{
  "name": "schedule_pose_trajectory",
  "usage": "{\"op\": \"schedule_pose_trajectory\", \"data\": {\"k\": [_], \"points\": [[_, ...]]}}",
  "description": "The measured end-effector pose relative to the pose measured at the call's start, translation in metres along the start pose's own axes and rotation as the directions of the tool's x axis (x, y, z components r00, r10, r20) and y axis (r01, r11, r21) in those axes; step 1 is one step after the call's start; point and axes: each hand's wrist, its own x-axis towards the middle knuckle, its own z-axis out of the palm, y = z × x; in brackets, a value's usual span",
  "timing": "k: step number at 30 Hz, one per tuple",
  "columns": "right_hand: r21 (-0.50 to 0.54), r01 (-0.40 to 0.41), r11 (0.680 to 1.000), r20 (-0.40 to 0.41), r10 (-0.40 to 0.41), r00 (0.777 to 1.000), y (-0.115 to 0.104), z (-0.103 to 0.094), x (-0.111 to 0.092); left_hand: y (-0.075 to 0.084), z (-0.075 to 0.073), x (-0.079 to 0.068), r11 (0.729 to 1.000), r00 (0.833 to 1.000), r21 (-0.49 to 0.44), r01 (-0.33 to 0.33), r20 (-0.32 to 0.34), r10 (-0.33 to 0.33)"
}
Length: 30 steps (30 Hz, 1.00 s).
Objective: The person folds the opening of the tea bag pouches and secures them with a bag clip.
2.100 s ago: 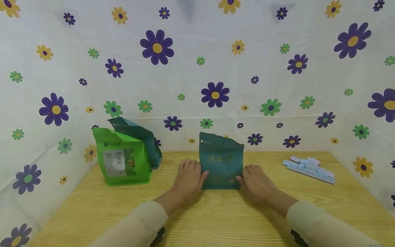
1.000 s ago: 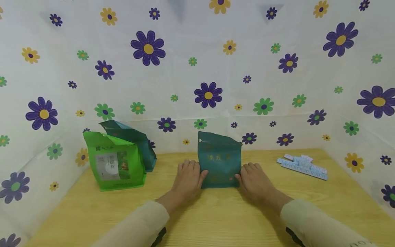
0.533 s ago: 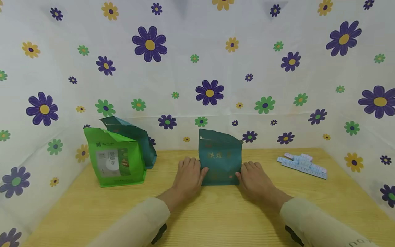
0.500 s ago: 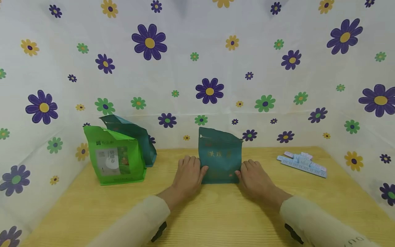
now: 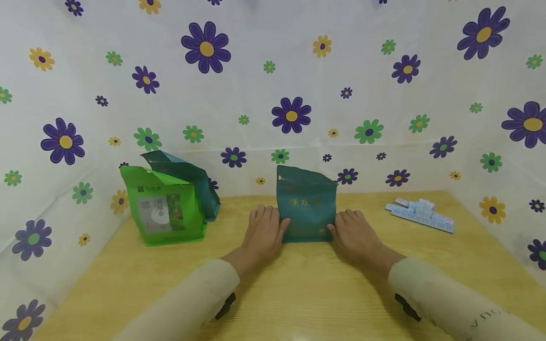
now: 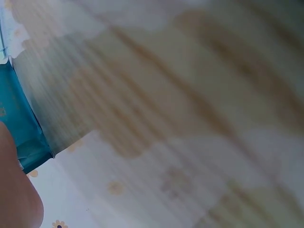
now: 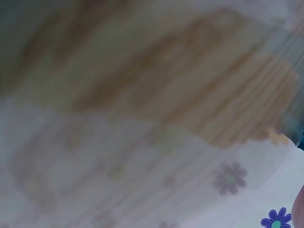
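A dark teal stand-up pouch (image 5: 307, 208) stands upright on the wooden table, in the middle of the head view. My left hand (image 5: 263, 232) holds its lower left side, thumb on the front face. At the lower right side my right hand (image 5: 355, 234) grips it the same way; the fingertips of both hands are hidden. In the left wrist view, part of the pouch (image 6: 21, 118) shows beside a bit of the hand (image 6: 19, 190). Only a sliver of the right hand (image 7: 298, 209) appears at the right wrist view's edge.
At the left of the table (image 5: 298, 293) stands a bright green pouch (image 5: 166, 213) with a printed label. Another teal pouch (image 5: 209, 194) is partly hidden behind it. Pale blue and pink clips (image 5: 420, 214) lie at the right. Flower-patterned cloth (image 5: 256, 71) surrounds the table.
The head camera has tilted down, so everything sits higher in the view. Both hands stay on the teal pouch, which keeps its place on the table.
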Motion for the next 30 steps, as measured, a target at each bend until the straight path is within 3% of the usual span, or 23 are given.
{"op": "schedule_pose_trajectory", "data": {"k": [7,12,17,23,27,30], "points": [[-0.012,-0.027,1.000,-0.018,0.026,0.999,0.004,-0.006,-0.001,0.006,-0.006,0.002,0.983,0.983,-0.114,0.145,0.131,-0.129],[-0.001,-0.031,1.000,-0.052,0.031,0.998,0.009,-0.020,0.006,0.002,-0.024,0.007,0.959,0.977,-0.207,0.192,0.130,-0.167],[-0.010,-0.037,0.999,-0.158,0.035,0.987,0.017,-0.043,0.027,-0.011,-0.049,0.036,0.958,0.990,-0.250,0.140,0.037,-0.135],[0.057,-0.021,0.998,-0.251,0.035,0.967,0.020,-0.058,0.042,-0.012,-0.081,0.060,0.963,0.996,-0.255,0.087,-0.010,-0.092],[0.046,0.016,0.999,-0.303,-0.001,0.953,0.018,-0.067,0.051,-0.007,-0.096,0.073,0.977,0.997,-0.213,0.002,-0.070,-0.017],[0.023,0.032,0.999,-0.296,-0.024,0.955,0.016,-0.073,0.054,-0.001,-0.102,0.080,0.987,0.996,-0.147,-0.059,-0.081,0.048]]}}
